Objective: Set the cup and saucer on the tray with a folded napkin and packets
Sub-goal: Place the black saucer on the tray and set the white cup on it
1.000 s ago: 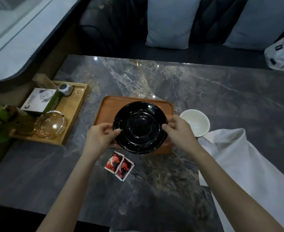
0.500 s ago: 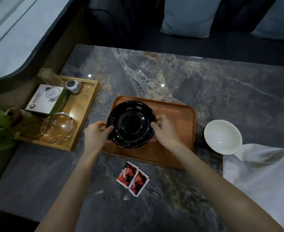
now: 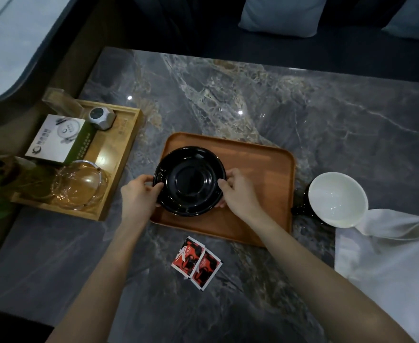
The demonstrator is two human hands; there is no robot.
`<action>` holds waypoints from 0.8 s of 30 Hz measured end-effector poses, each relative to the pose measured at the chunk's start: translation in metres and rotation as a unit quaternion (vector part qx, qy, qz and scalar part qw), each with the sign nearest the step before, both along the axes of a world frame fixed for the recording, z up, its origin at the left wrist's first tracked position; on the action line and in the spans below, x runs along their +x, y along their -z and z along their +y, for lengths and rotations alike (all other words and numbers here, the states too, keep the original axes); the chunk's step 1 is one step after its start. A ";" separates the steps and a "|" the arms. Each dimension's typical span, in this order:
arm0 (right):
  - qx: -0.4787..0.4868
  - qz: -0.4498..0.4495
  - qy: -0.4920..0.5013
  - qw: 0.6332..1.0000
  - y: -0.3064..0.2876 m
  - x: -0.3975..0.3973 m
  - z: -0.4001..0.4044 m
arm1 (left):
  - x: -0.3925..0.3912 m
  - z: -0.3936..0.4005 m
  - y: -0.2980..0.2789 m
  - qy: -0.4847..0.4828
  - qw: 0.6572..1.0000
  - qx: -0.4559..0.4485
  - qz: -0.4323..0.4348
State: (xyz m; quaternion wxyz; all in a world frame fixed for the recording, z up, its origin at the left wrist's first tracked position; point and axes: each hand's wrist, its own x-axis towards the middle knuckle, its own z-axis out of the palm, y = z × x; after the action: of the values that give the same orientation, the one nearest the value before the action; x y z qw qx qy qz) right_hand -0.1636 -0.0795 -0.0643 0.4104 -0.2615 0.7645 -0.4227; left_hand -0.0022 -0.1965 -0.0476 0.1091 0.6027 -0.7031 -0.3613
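Where hands [image 3: 139, 194] grip, saucer [image 3: 190, 180] rim hides (partly).

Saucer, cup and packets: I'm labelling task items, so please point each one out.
saucer [image 3: 191, 180], head view, centre well.
cup [image 3: 337, 198], head view, white inside.
packets [image 3: 196, 262], head view, where the two meet.

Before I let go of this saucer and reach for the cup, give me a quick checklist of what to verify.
1. Saucer over the tray, left portion: ok.
2. Saucer resting flat on the tray: cannot tell; left hand and right hand both grip its rim.
3. Cup upright and within reach, on the table right of the tray: ok.
4. Tray space free to the right of the saucer for the napkin and packets: ok.
5. Napkin folded: not ok, it lies loose.
6. Packets on the tray: not ok, on the table in front.
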 end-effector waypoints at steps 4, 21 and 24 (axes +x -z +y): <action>-0.001 0.002 -0.013 1.000 0.001 0.002 0.000 | 0.003 -0.001 0.003 0.006 1.000 -0.007 -0.011; 0.067 0.017 -0.090 0.994 -0.011 -0.007 0.000 | -0.005 -0.011 -0.015 0.139 0.961 -0.103 -0.217; 0.108 0.094 -0.156 0.977 -0.029 -0.020 0.009 | -0.023 -0.004 -0.033 0.147 0.945 -0.159 -0.243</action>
State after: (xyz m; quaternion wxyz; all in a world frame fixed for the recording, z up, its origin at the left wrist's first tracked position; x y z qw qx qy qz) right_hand -0.1831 -0.0701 -0.0357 0.4236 -0.3698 0.7908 -0.2419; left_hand -0.0251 -0.2008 -0.0148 -0.0256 0.5369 -0.8374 -0.0994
